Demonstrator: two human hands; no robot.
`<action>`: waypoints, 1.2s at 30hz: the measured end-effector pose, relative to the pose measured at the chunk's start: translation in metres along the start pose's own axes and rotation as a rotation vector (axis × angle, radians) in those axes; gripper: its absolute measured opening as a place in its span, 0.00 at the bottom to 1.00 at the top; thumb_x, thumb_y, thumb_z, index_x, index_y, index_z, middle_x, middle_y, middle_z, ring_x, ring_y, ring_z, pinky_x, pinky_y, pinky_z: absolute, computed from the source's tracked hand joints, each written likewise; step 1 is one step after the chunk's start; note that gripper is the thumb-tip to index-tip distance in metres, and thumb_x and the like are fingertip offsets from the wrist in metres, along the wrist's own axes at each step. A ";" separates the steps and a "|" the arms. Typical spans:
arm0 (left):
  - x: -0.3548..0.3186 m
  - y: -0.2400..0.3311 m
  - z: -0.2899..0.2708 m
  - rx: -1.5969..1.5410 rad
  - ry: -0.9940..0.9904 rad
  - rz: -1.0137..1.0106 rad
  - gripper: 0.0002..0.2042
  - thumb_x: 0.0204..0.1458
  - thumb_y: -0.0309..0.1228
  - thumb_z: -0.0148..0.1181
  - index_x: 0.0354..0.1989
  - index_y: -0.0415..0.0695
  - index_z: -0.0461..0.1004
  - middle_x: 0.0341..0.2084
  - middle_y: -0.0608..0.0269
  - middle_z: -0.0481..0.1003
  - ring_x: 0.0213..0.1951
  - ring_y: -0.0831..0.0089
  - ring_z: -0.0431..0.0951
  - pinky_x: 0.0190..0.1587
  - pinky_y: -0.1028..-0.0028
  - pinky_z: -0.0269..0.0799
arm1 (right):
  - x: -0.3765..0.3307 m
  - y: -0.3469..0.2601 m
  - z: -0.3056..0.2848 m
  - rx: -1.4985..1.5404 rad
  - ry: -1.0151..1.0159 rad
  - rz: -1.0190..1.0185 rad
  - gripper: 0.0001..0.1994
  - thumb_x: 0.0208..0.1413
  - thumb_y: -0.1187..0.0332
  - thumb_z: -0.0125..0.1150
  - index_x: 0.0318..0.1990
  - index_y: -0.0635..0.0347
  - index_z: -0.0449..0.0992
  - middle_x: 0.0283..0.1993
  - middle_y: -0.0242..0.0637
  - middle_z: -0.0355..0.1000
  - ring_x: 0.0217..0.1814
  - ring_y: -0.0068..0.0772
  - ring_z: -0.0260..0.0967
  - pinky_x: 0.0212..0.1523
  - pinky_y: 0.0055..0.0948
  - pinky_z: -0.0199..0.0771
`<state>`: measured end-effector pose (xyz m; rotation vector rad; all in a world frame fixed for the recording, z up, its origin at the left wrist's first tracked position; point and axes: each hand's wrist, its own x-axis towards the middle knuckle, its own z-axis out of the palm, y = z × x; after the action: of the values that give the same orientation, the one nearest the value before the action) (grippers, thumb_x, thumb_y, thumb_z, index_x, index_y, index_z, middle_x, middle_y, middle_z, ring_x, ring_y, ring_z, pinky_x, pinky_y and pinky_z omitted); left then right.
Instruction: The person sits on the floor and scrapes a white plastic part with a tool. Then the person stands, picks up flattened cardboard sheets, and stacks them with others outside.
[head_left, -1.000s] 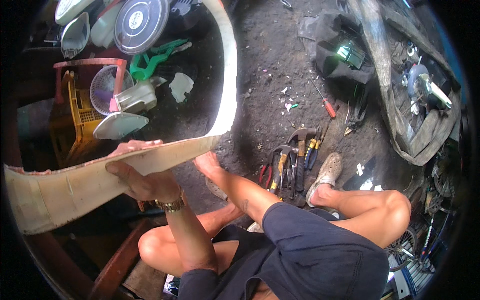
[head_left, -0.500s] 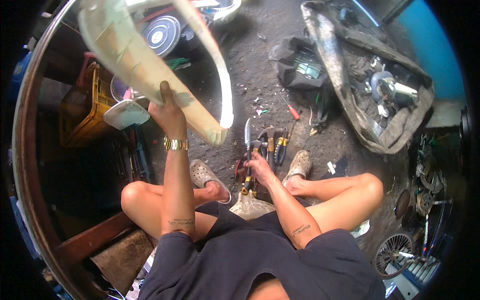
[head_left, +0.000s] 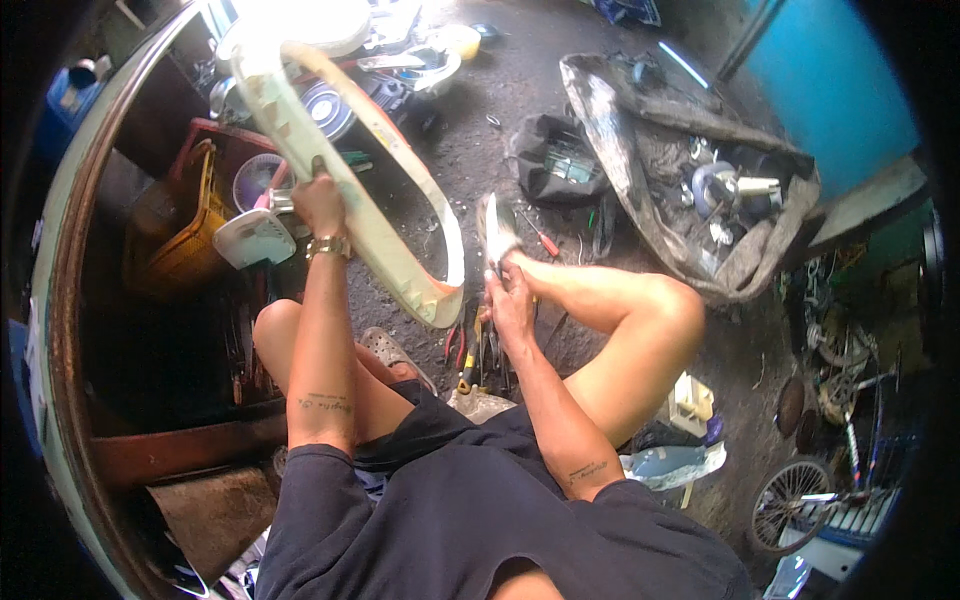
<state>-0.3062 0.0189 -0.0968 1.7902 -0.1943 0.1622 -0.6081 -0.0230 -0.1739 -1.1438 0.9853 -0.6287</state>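
Observation:
My left hand (head_left: 319,205) is closed around one side of a large, pale plastic frame (head_left: 388,268). The frame is a long loop with an open middle, tilted with its near end low in front of me. My right hand (head_left: 511,305) grips a knife (head_left: 491,228), its blade pointing away from me and apart from the frame. Its handle is mostly hidden by my fingers. Below that hand, pliers with red handles (head_left: 456,346) and other hand tools lie between my legs.
A yellow crate (head_left: 180,235) and a white plastic piece (head_left: 255,238) are at the left. My right foot in a clog (head_left: 499,232) is stretched ahead, near a red-handled screwdriver (head_left: 549,244). An open, dirty sack (head_left: 735,275) with scrap parts lies at the right, beside a black bag (head_left: 560,160).
The frame has swung lower and farther away, so more of its loop shows. My right hand has moved forward with the knife. My right foot has shifted forward and inward.

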 end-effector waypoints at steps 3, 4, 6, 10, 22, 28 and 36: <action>0.000 0.005 0.010 0.024 0.000 0.029 0.20 0.58 0.43 0.55 0.34 0.32 0.79 0.25 0.41 0.78 0.31 0.47 0.79 0.35 0.56 0.69 | 0.005 0.014 -0.014 -0.034 0.065 -0.041 0.15 0.61 0.68 0.56 0.53 0.62 0.67 0.23 0.27 0.62 0.15 0.18 0.58 0.14 0.22 0.65; 0.008 0.002 0.008 0.015 0.016 0.051 0.20 0.58 0.42 0.55 0.34 0.32 0.79 0.25 0.40 0.78 0.32 0.45 0.79 0.36 0.55 0.69 | 0.005 0.012 -0.016 -0.072 0.041 -0.028 0.15 0.60 0.68 0.56 0.52 0.62 0.68 0.24 0.27 0.62 0.16 0.17 0.58 0.14 0.21 0.64; 0.027 -0.007 0.005 0.103 -0.002 0.027 0.18 0.57 0.39 0.55 0.35 0.32 0.78 0.27 0.37 0.77 0.35 0.43 0.78 0.38 0.55 0.69 | 0.005 0.008 -0.009 -0.079 0.003 0.001 0.13 0.63 0.65 0.55 0.51 0.61 0.69 0.23 0.26 0.61 0.15 0.16 0.57 0.13 0.20 0.64; 0.035 -0.008 0.007 0.026 0.029 0.059 0.19 0.55 0.41 0.59 0.42 0.33 0.77 0.34 0.41 0.79 0.36 0.47 0.79 0.39 0.57 0.71 | 0.024 0.014 -0.002 -0.120 -0.098 0.042 0.14 0.66 0.59 0.50 0.46 0.63 0.67 0.21 0.28 0.62 0.13 0.19 0.59 0.13 0.23 0.64; -0.174 -0.059 -0.001 -0.515 -0.206 -0.246 0.14 0.56 0.32 0.63 0.41 0.32 0.73 0.28 0.56 0.80 0.29 0.70 0.79 0.33 0.71 0.75 | -0.005 0.049 0.031 -0.859 -0.136 -0.181 0.13 0.65 0.62 0.43 0.45 0.64 0.66 0.29 0.63 0.72 0.35 0.67 0.71 0.39 0.60 0.69; -0.160 -0.062 -0.003 -0.291 -0.109 -0.083 0.09 0.55 0.29 0.63 0.35 0.33 0.75 0.26 0.58 0.80 0.27 0.70 0.78 0.31 0.70 0.72 | 0.001 0.047 0.005 -1.015 -0.195 -0.133 0.12 0.65 0.62 0.42 0.42 0.63 0.65 0.28 0.64 0.72 0.35 0.68 0.71 0.39 0.61 0.69; -0.138 -0.040 0.016 -0.192 -0.128 0.001 0.10 0.54 0.28 0.64 0.39 0.34 0.74 0.29 0.55 0.80 0.31 0.70 0.79 0.35 0.68 0.73 | 0.015 0.048 0.027 -1.143 -0.199 -0.121 0.12 0.66 0.62 0.39 0.44 0.62 0.61 0.29 0.66 0.73 0.35 0.71 0.72 0.40 0.63 0.69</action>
<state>-0.4322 0.0186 -0.1684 1.6102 -0.2927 0.0276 -0.5808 -0.0077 -0.2216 -2.2245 1.1160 0.0314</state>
